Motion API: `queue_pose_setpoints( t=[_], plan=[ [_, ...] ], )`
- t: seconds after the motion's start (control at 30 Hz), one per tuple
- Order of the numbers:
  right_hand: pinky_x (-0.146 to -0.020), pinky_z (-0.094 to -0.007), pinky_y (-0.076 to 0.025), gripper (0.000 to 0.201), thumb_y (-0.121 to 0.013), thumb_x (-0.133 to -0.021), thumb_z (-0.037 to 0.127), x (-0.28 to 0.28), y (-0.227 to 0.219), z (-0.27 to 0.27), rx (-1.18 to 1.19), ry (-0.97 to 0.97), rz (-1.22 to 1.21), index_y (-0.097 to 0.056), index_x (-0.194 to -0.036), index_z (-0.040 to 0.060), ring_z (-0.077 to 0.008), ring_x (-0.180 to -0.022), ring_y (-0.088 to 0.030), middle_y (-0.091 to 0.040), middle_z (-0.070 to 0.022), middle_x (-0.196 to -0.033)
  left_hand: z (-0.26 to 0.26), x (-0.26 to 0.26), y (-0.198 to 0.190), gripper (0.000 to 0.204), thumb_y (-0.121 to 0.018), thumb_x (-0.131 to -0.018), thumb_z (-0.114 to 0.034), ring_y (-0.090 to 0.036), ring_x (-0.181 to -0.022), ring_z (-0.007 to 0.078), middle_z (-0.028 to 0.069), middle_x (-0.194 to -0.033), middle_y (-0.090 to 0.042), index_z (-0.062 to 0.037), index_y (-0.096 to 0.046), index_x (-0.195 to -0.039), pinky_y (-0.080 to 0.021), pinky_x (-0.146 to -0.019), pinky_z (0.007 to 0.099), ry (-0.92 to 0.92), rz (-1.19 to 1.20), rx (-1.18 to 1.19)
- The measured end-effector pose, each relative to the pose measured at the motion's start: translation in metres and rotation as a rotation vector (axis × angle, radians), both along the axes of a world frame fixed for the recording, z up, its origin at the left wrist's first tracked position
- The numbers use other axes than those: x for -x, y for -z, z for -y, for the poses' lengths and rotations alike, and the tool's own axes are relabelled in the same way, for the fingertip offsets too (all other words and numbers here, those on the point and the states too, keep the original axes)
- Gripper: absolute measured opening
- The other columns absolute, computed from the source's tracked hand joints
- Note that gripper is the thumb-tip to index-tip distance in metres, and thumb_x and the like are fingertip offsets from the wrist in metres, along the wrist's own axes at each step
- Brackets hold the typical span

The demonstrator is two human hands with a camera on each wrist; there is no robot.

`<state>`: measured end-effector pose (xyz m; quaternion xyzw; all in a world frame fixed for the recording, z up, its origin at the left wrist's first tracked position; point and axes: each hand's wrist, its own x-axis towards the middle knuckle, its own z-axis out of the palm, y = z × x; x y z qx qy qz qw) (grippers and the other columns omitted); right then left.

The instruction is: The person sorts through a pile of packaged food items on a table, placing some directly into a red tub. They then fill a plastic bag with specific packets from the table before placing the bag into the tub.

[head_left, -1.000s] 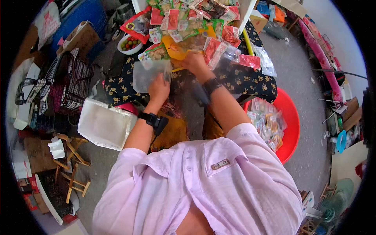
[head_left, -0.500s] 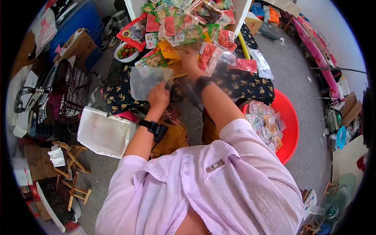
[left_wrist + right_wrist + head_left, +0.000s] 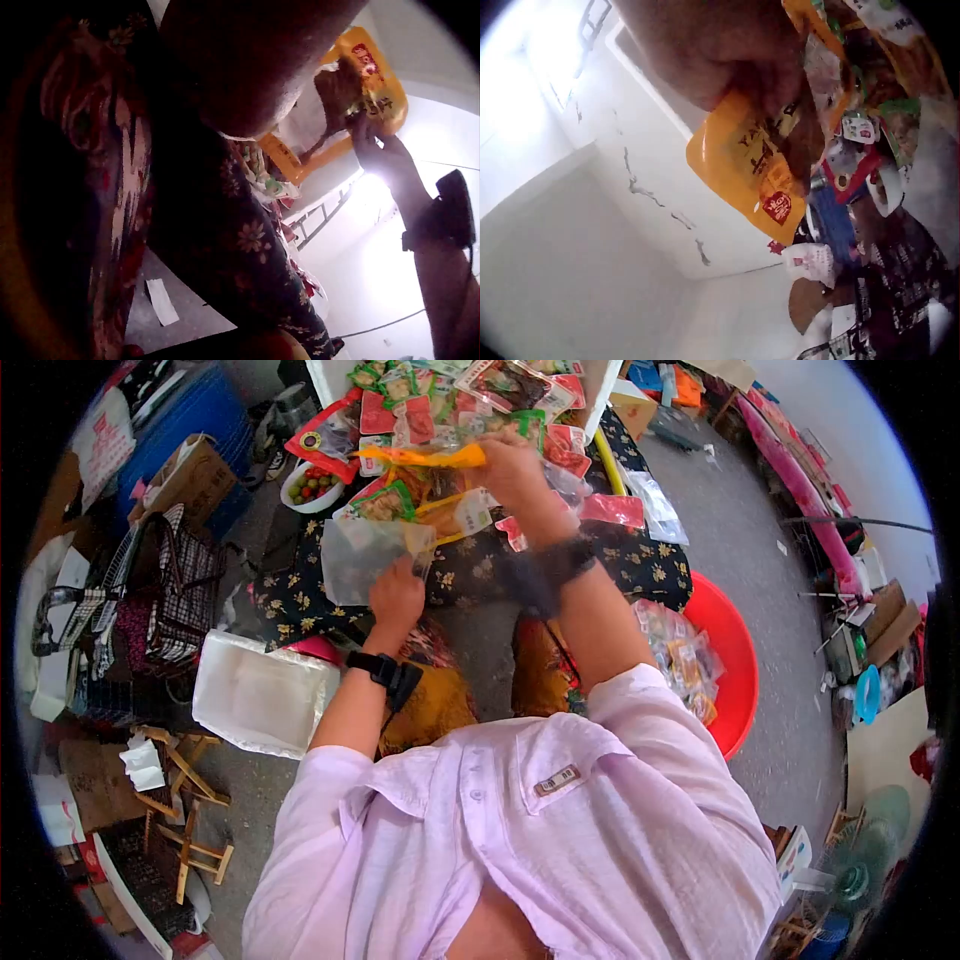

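Observation:
My left hand (image 3: 397, 598) grips the near right edge of a translucent plastic bag (image 3: 350, 560) in front of the table edge. My right hand (image 3: 515, 472) pinches an orange food packet (image 3: 430, 456) by its end and holds it up over the pile. In the right wrist view the orange packet (image 3: 731, 161) shows dark lettering and a red emblem, with brown contents behind a clear window. Below it, a second orange-edged packet (image 3: 458, 517) lies near the front of the table. The left wrist view shows my left hand (image 3: 247, 67) as a large dark shape.
A white foam box (image 3: 598, 395) holds many vacuum packets at the back. A bowl of small red and green fruit (image 3: 318, 488) stands at left. On the floor are a red basin (image 3: 735, 690) of packets, right, and a foil-edged foam lid or tray (image 3: 262, 695), left.
My right hand has come up from the packets at the table's front, lifting the orange packet with it. My left hand keeps its grip on the plastic bag. The head view has shifted slightly.

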<state>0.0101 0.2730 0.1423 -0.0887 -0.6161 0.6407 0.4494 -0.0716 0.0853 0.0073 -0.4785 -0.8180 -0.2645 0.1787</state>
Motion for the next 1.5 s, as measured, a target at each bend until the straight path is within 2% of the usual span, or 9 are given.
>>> queue_pose_setpoints(
  t=[0.1,0.23,0.6,0.67,0.87,1.07,1.23,1.3,1.5],
  plan=[
    [-0.055,-0.0311,-0.049,0.013,-0.054,-0.073,0.006,-0.036,-0.027,0.005,0.488,-0.246,-0.148,-0.049,-0.084,0.0013,-0.0231,-0.072,-0.055,-0.052,-0.0102,-0.081,-0.002,-0.01,-0.025,0.024,-0.045,-0.071,-0.013,-0.053,-0.072,0.0348,0.0181,-0.08,-0.055,-0.0058,-0.05,-0.093,-0.042,-0.058,0.0456,-0.113,0.177,0.282],
    [-0.065,-0.032,-0.048,0.006,-0.05,-0.073,-0.001,-0.108,-0.034,-0.01,0.323,-0.356,-0.234,-0.055,-0.076,0.001,-0.0212,-0.073,-0.056,-0.055,-0.0093,-0.08,-0.004,0.004,0.001,0.023,-0.044,-0.072,-0.014,-0.053,-0.073,0.0357,0.0175,-0.081,-0.056,-0.0053,-0.051,-0.092,-0.041,-0.062,0.0467,-0.055,0.089,0.215],
    [-0.064,-0.0263,-0.044,0.011,-0.055,-0.073,0.006,-0.403,0.014,-0.016,0.25,0.795,0.02,-0.054,-0.081,-0.0007,-0.0166,-0.07,-0.053,-0.055,-0.0085,-0.076,-0.007,-0.011,-0.019,0.032,-0.041,-0.075,-0.019,-0.051,-0.077,0.0377,0.019,-0.087,-0.055,-0.0027,-0.049,-0.101,-0.04,-0.066,0.0456,-0.117,0.156,0.311],
    [-0.058,-0.0252,-0.045,0.015,-0.055,-0.073,0.009,-0.453,0.041,-0.012,0.236,0.978,0.383,-0.053,-0.084,-0.0016,-0.0165,-0.066,-0.053,-0.054,-0.0083,-0.075,-0.006,-0.016,-0.028,0.033,-0.04,-0.075,-0.02,-0.051,-0.079,0.0374,0.0186,-0.088,-0.055,-0.0027,-0.048,-0.102,-0.04,-0.068,0.0448,-0.101,0.172,0.342],
    [-0.047,-0.0272,-0.044,0.013,-0.052,-0.067,0.007,-0.544,0.192,-0.019,0.505,0.979,0.727,-0.053,-0.078,0.0016,-0.0157,-0.054,-0.051,-0.053,-0.0066,-0.068,-0.007,-0.006,-0.011,0.036,-0.04,-0.076,-0.02,-0.05,-0.085,0.0365,0.0179,-0.094,-0.054,-0.0031,-0.047,-0.107,-0.04,-0.071,0.0434,-0.096,0.143,0.296],
    [-0.05,-0.027,-0.045,0.013,-0.051,-0.069,0.009,-0.535,0.242,-0.032,0.723,0.982,0.655,-0.052,-0.08,0.0007,-0.0164,-0.059,-0.052,-0.053,-0.0066,-0.072,-0.008,-0.011,-0.02,0.036,-0.042,-0.074,-0.019,-0.05,-0.087,0.0352,0.0177,-0.094,-0.054,-0.0038,-0.047,-0.106,-0.04,-0.072,0.0432,-0.131,0.093,0.329],
    [-0.047,-0.0251,-0.043,0.018,-0.053,-0.07,0.012,-0.552,0.274,-0.078,0.41,0.823,0.778,-0.052,-0.086,0.0033,-0.0146,-0.06,-0.051,-0.052,-0.0028,-0.071,-0.007,0.001,-0.004,0.03,-0.044,-0.072,-0.017,-0.051,-0.08,0.0355,0.017,-0.088,-0.055,-0.0042,-0.051,-0.098,-0.04,-0.067,0.0457,-0.127,-0.019,0.258],
    [-0.049,-0.0258,-0.043,0.023,-0.053,-0.071,0.014,-0.521,0.252,-0.058,0.661,0.813,0.782,-0.051,-0.092,0.0044,-0.0147,-0.062,-0.051,-0.052,-0.0034,-0.074,-0.009,0.003,-0.006,0.027,-0.044,-0.071,-0.015,-0.051,-0.075,0.0349,0.0165,-0.084,-0.055,-0.0044,-0.053,-0.094,-0.04,-0.065,0.0468,-0.138,0.07,0.325],
    [-0.057,-0.0265,-0.045,0.027,-0.052,-0.075,0.017,-0.44,0.218,-0.07,0.502,0.712,0.688,-0.049,-0.097,0.0026,-0.0157,-0.072,-0.055,-0.053,-0.0055,-0.082,-0.007,-0.003,-0.007,0.025,-0.045,-0.069,-0.015,-0.052,-0.071,0.0345,0.0151,-0.078,-0.055,-0.0053,-0.053,-0.09,-0.041,-0.063,0.0462,-0.125,-0.044,0.15]
  ],
)
